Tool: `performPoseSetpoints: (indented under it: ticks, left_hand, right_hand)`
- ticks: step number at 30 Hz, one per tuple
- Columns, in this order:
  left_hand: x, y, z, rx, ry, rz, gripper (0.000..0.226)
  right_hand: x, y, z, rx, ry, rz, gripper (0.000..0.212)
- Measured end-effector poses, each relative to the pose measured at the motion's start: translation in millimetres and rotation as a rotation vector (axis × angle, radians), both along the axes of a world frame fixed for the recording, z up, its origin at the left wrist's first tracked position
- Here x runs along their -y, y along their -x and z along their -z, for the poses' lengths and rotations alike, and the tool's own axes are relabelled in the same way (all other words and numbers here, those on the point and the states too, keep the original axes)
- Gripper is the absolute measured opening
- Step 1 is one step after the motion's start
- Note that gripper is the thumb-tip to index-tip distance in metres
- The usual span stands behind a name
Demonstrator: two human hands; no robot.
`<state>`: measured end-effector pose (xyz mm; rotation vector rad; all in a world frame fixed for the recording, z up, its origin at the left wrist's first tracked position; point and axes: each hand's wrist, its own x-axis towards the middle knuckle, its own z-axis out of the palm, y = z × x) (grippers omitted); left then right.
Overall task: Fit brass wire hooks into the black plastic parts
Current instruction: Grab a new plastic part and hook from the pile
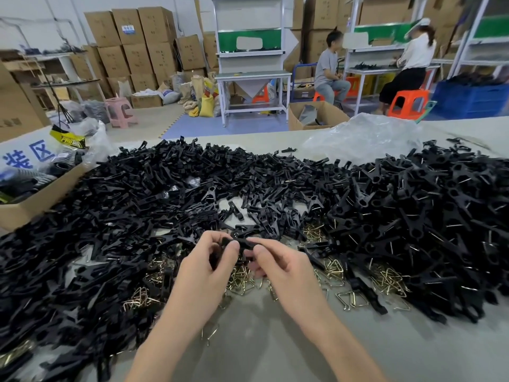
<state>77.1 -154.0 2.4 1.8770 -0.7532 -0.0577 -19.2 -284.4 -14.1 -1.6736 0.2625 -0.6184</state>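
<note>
My left hand point(210, 260) and my right hand point(278, 264) meet above the middle of the table, and both pinch one black plastic part point(241, 242) between fingertips and thumbs. Whether a wire sits in that part is hidden by my fingers. Loose brass wire hooks point(242, 279) lie scattered on the table just under and around my hands, with more brass hooks point(334, 268) to the right. A large heap of black plastic parts point(137, 205) covers the left and far side. On the right lies a second heap of black parts point(429, 216) with wire ends showing.
The grey table point(261, 340) shows bare near me. A cardboard box point(33, 199) of packaged goods stands at the left edge, and a crumpled clear plastic bag point(363, 136) lies at the far right. Beyond are stacked cartons, workbenches and two seated people.
</note>
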Motion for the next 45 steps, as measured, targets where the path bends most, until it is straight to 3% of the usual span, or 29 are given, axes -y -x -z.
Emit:
performPoseSetpoints:
  ticks: [6,9,13,16,24,31,37,45]
  left_hand:
    - [8.9,14.3,-0.9,-0.051,0.064,0.102,0.01]
    - [9.1,14.8,-3.5,-0.081,0.099,0.101,0.013]
    - [6.5,15.7,-5.3,-0.334,0.172,0.241,0.036]
    - [8.8,18.4,-5.2,-0.364,0.187,0.256,0.037]
    - [11.1,18.5,-13.1,-0.344,0.35,0.135,0.027]
    - [8.6,19.4,-6.9,-0.186,0.208,0.08,0.028]
    - [9.3,21.9,-5.0,-0.181,0.156,0.117,0.032]
    - [9.2,21.2,-4.7,-0.187,0.194,0.085,0.015]
  right_hand:
    - [6.8,1.1,-6.6,0.072,-0.176,-0.035,0.023]
    - [9.1,3.6,-7.9,0.048,-0.11,-0.013,0.026]
    - [4.7,2.9,-5.6,-0.059,0.065,0.016,0.042]
    - [2.6,2.0,-4.0,-0.062,0.076,0.044,0.031]
    - [5.0,1.0,-6.0,0.008,-0.279,-0.059,0.021]
    - [7.2,0.6,-5.4,0.076,-0.532,-0.117,0.034]
    - [5.5,1.4,-6.0,0.055,-0.505,-0.142,0.034]
    - [6.5,1.1,-5.3,0.062,-0.477,-0.138,0.038]
